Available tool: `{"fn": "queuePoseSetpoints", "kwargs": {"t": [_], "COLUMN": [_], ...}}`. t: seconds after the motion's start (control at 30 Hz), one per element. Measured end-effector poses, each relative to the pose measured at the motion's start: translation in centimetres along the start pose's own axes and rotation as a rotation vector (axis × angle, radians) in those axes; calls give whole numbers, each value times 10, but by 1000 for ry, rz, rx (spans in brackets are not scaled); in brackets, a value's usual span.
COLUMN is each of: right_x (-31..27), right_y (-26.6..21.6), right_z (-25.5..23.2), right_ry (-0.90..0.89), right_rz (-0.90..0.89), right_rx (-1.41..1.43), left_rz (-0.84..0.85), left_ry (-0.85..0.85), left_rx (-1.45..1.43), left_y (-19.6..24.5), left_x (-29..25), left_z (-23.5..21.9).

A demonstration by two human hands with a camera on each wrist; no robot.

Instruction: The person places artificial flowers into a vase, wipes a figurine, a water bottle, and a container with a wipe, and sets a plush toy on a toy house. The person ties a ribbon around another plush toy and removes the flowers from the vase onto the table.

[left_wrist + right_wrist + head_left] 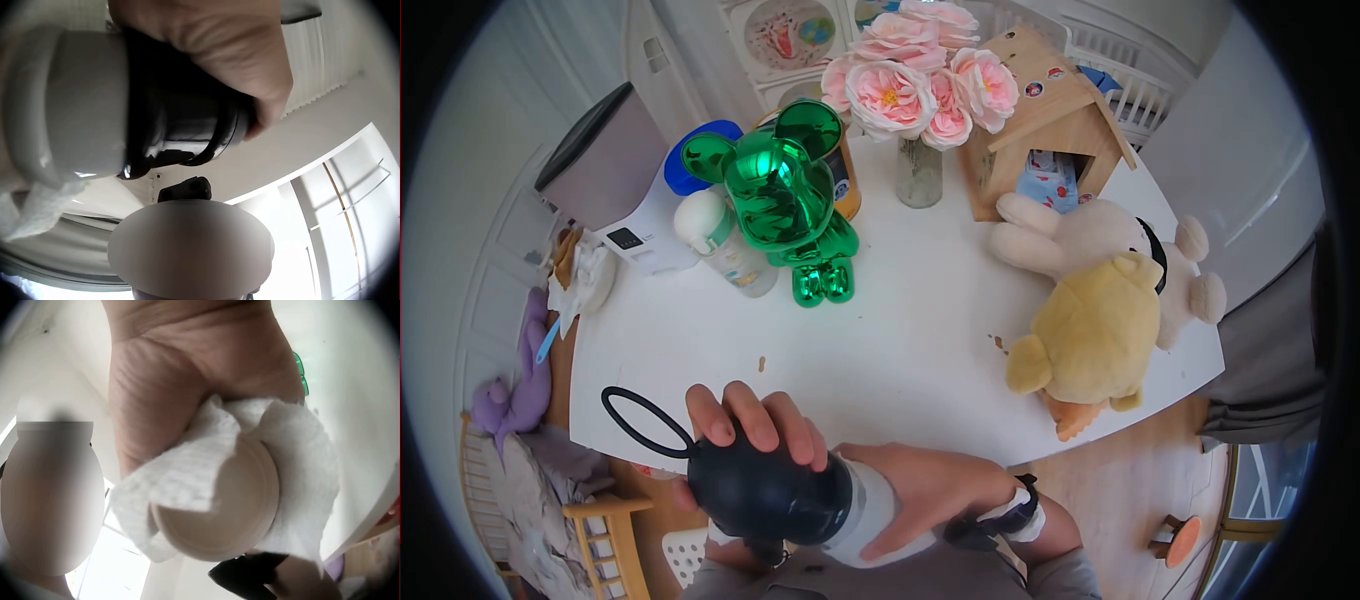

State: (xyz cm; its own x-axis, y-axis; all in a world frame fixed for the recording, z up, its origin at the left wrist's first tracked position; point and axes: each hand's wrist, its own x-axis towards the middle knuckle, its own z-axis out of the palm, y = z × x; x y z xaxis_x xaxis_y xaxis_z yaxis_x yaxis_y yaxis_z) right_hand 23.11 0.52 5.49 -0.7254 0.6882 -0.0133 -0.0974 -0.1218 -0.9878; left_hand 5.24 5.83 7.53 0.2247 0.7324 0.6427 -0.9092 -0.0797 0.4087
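Observation:
A bottle with a black lid and a pale grey body is held sideways over the table's near edge. My left hand grips the lid from above, its fingers curled over the dark surface. A black carrying loop sticks out from the lid's end. My right hand holds the other end of the bottle through a white wipe. In the right wrist view, the wipe drapes around the round base of the bottle, covering part of it.
On the white table stand a shiny green bear figure, a lidded clear bottle, a grey-and-white appliance, a flower vase and a wooden house. Plush toys lie at the right.

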Motion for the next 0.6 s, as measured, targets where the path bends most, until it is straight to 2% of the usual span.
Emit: {"fn": "queuePoseSetpoints", "kwargs": {"t": [0.03,0.13,0.17,0.2,0.27,0.3,0.33,0.4,0.47,0.5,0.53,0.6], "right_x": [1,3,2,-1,-12,-13,-10,-8,-6,-5,-4,-2], "right_y": [6,9,20,13,-10,-11,-5,7,9,10,11,13], "right_z": [2,9,12,11,8,11,14,17,26,30,31,30], "right_ry": [-128,-163,-68,-72,318,472,629,744,759,769,763,744], "right_rz": [-30,-34,-123,-126,52,109,78,-80,-61,-40,-40,-78], "right_rx": [129,227,154,156,-201,-408,-655,-931,-918,-900,-897,-838], "left_rz": [-41,-116,-109,-100,-235,-216,-196,-212,-206,-212,-211,-183], "left_ry": [-29,-74,-14,48,234,285,335,329,511,567,573,467], "left_rx": [-86,-181,51,284,615,663,708,724,705,588,591,431], "left_y": [2,6,6,7,16,12,6,-2,-7,-5,-3,0], "left_x": [0,0,-2,-3,-2,-2,-3,-10,-14,-16,-16,-14], "left_z": [2,1,-5,-9,-9,-6,-4,-8,-6,-7,-9,-13]}}
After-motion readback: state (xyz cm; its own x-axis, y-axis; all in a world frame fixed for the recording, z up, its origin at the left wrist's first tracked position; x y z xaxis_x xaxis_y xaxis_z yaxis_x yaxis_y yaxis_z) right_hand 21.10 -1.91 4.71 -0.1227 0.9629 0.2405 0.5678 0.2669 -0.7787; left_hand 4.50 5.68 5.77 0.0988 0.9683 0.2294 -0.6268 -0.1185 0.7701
